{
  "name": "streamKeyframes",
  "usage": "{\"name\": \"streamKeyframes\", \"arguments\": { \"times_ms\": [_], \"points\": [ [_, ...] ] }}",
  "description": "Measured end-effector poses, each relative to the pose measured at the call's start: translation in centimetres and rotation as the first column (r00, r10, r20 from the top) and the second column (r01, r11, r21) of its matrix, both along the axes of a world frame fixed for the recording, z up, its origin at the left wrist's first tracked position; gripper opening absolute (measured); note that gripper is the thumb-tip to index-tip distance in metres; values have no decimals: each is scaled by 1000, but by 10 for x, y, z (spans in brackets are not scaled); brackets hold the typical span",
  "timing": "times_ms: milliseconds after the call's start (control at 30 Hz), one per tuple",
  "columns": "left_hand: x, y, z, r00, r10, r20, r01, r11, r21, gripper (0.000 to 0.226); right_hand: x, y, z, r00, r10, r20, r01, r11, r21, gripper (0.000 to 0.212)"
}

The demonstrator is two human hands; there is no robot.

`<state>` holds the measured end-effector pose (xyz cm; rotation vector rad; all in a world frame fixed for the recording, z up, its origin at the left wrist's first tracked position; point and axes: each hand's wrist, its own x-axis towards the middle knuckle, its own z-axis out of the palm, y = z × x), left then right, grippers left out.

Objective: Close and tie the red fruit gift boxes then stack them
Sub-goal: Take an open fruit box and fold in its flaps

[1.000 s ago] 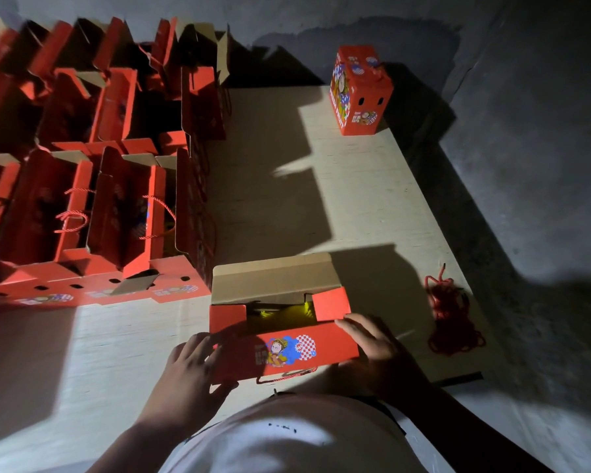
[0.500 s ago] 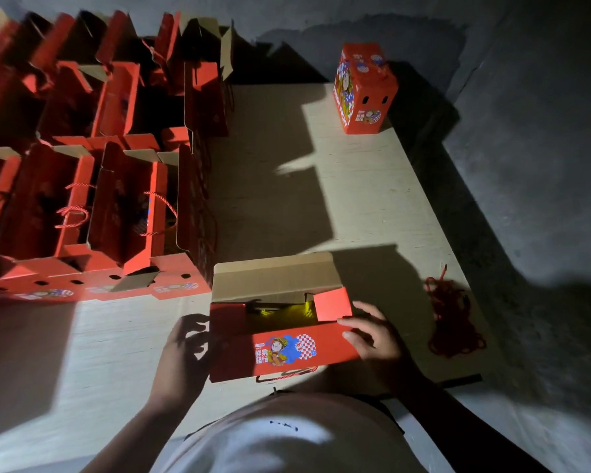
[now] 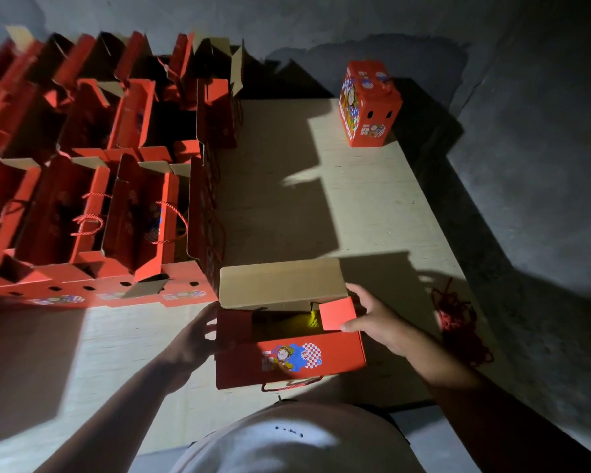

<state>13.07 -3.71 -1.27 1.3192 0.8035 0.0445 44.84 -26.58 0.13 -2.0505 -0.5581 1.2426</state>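
The open red gift box [image 3: 289, 356] sits at the near edge of the pale wooden board [image 3: 372, 206], directly in front of the person. Its long brown cardboard flap [image 3: 280, 281] stands up at the far side; the near printed flap lies folded outward toward the person. A small red end flap [image 3: 337, 314] is raised at the right end of the opening. A red cord handle [image 3: 292, 384] hangs below the near flap.

The left hand [image 3: 191, 343] is at the box's left end with fingers curled against the end wall; shadow hides whether it grasps the edge, so its state cannot be told. The right hand [image 3: 372, 317] is at the right end, thumb tip touching the red end flap, fingers extended along the far right corner, not clenched.

A block of open red boxes [image 3: 93, 206] occupies the left side of the board, flaps upright. Its nearest corner is just beside the far left corner of the worked box. One closed red box [image 3: 369, 104] stands upright at the far right corner of the board, well apart from the rest.

A loose heap of red cord [image 3: 458, 322] lies at the board's right edge, near the right forearm. Bare board lies between the worked box and the closed box, partly in shadow. Grey floor [image 3: 526, 165] borders the right edge of the board.
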Motion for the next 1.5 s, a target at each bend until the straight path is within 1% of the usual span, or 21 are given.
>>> {"name": "streamKeyframes", "arguments": {
  "times_ms": [67,200,233,267,333,367,400,467,500,567,633,667,767,833,867,933,1200,1333,1400,1500],
  "points": [
    [-1,-3,-2,999,36,-1,-36,996,77,77,1,0,-3,1000,-5,27,4,999,43,84],
    [-8,-11,-7,996,76,-54,-53,939,338,76,-4,-12,-12,998,-30,50,24,992,123,66],
    [-10,-13,-8,995,83,-61,-52,916,398,74,-6,-16,-13,998,-29,47,21,989,144,69],
    [-12,-15,-8,994,78,-70,-36,880,473,72,-8,-21,-13,999,-9,48,0,985,170,76],
    [-16,-20,-8,995,38,-90,28,773,634,75,-10,-30,-12,990,87,113,-107,977,186,96],
    [-18,-23,-9,996,10,-91,56,727,685,80,-11,-34,-13,978,144,154,-170,970,173,106],
    [-21,-26,-10,995,-21,-96,83,700,709,85,-12,-37,-13,963,196,185,-224,963,151,114],
    [-23,-32,-12,991,-67,-118,132,686,716,96,-15,-39,-14,928,267,261,-305,945,118,123],
    [-23,-34,-14,988,-80,-131,150,678,720,100,-16,-40,-14,896,287,338,-338,935,104,122],
    [-18,-33,-16,985,-87,-148,169,647,744,103,-16,-35,-14,805,298,513,-385,920,69,111],
    [-9,-26,-14,981,-83,-174,187,628,755,98,-15,-26,-10,762,281,583,-381,923,53,97],
    [-4,-23,-13,976,-94,-197,213,604,768,93,-16,-21,-8,755,279,594,-379,924,47,89],
    [7,-17,-11,938,-210,-277,345,470,813,77,-19,-8,-1,709,334,621,-453,891,38,69],
    [10,-17,-6,901,-285,-328,422,393,817,74,-22,-5,1,668,390,634,-518,855,19,64],
    [12,-18,-3,884,-302,-357,454,372,810,76,-23,-4,1,651,411,638,-534,846,0,64],
    [17,-22,6,862,-306,-404,496,346,796,83,-24,-3,1,614,450,649,-548,834,-59,62],
    [23,-36,12,825,-251,-506,562,275,780,91,-32,0,3,443,558,701,-584,773,-247,62],
    [22,-41,12,833,-227,-504,551,272,789,87,-37,-1,-1,405,580,707,-580,761,-292,62],
    [21,-44,10,831,-207,-516,555,262,789,86,-39,-2,-4,408,587,699,-571,761,-306,63],
    [23,-42,8,831,-172,-529,556,219,802,83,-40,-3,-6,412,599,687,-563,760,-325,64]
  ]
}}
